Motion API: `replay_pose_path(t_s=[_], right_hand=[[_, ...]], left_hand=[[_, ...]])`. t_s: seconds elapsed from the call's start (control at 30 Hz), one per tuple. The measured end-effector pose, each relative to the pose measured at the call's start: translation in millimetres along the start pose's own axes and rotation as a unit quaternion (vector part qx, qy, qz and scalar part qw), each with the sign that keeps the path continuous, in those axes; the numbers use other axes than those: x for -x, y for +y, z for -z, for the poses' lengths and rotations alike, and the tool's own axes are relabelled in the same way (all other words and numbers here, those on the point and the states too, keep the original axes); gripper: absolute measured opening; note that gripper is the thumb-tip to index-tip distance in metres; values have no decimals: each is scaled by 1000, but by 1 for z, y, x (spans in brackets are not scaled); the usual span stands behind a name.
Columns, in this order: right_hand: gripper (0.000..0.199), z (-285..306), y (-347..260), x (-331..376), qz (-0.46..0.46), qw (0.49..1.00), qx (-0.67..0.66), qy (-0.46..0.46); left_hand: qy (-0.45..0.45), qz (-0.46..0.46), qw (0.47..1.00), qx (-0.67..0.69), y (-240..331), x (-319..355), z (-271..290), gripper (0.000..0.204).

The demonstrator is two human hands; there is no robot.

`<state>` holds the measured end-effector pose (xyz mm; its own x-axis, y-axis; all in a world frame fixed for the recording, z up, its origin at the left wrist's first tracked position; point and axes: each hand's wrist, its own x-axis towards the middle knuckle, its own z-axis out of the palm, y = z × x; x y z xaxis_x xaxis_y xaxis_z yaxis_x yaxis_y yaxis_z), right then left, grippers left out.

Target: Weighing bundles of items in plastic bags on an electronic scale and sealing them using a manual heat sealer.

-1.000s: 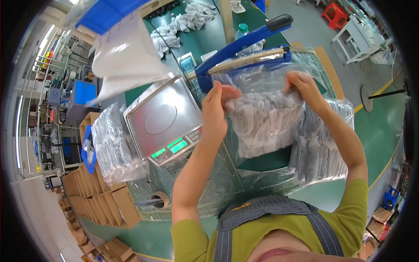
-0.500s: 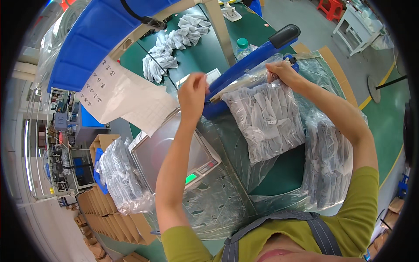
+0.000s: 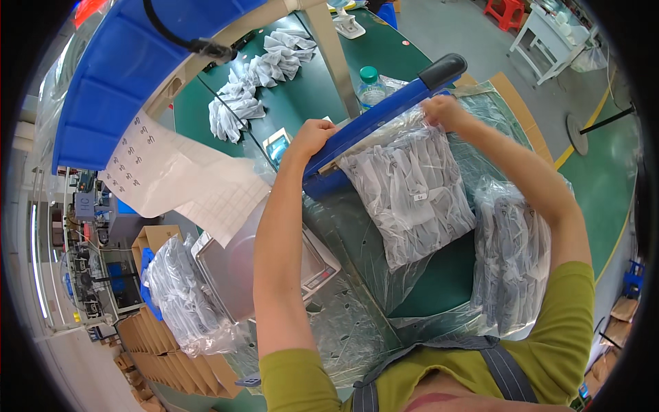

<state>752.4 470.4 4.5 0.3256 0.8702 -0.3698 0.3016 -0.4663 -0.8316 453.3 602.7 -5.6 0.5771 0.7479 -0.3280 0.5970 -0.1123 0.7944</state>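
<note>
A clear plastic bag [image 3: 412,196] full of grey-white pieces lies on the green table, its open end under the blue arm of a heat sealer [image 3: 384,113]. My left hand [image 3: 312,137] grips the bag's top left corner at the sealer's hinge end. My right hand [image 3: 445,113] pinches the top right corner beside the arm's black handle [image 3: 443,70]. The sealer arm is raised at a slant over the bag mouth.
A metal weighing scale [image 3: 240,268] sits left of my forearm. More filled bags lie at the right [image 3: 511,261] and lower left [image 3: 178,295]. Loose grey pieces [image 3: 254,82], a green-capped bottle [image 3: 371,82], a blue bin [image 3: 130,75] and cardboard boxes [image 3: 147,357] surround the table.
Both hands have carried the bag up and forward from in front of my chest and laid its mouth under the sealer arm; the view has tilted toward the far table.
</note>
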Motion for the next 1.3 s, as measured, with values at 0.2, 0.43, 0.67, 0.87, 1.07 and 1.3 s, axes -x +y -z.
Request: replay_pose_path(t_s=[0.2,0.43,0.67,0.87,1.07,1.3], right_hand=[[26,68,-58,23,289,920,-3,265],[28,16,-2,-11,344,823,394,219],[24,23,-2,-12,365,764,498,188],[22,15,-12,-12,372,797,430,201],[32,19,10,-22,325,881,234,252],[71,-6,29,79,-25,978,-36,-204]], left_hand=[[10,29,997,-73,5,-9,-6,24],[75,20,982,-172,13,3,-23,27],[446,-155,878,-83,80,84,-76,21],[377,-8,912,161,27,147,-183,86],[230,13,896,379,-10,121,-184,90],[263,-3,890,373,-9,138,-182,83]])
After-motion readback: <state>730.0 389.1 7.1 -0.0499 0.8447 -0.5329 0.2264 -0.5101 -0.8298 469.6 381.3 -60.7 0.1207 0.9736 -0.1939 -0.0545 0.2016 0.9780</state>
